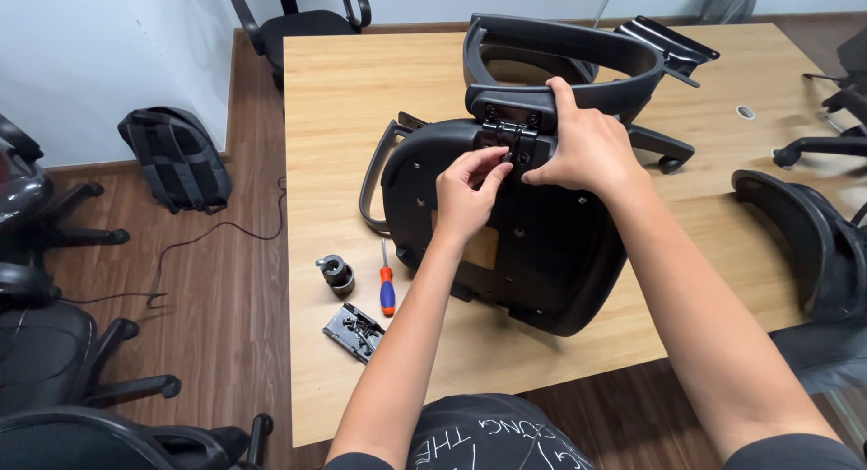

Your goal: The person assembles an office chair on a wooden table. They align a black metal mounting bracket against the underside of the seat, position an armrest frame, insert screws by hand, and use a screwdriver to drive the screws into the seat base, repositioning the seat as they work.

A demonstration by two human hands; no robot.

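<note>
1. Nearest my camera I see my own dark shirt (492,438) at the bottom edge, forearms stretching up over the wooden table (343,100).
2. My left hand (470,195) has fingertips pinched together at the bracket (511,134) on the upturned black chair seat (542,253).
3. My right hand (587,149) is clamped on that bracket, beside the curved backrest frame (560,50).
4. A screwdriver (386,285), a small cylinder (336,273) and a metal plate (354,331) lie left of the seat.

A light wooden table (343,100) stands on dark wood flooring (226,307), with white walls (81,64) behind. Black office chairs (54,362) crowd the left side; another chair (298,18) sits at the far end. A backpack (176,158) leans against the wall, a cable (217,240) trailing nearby.
</note>
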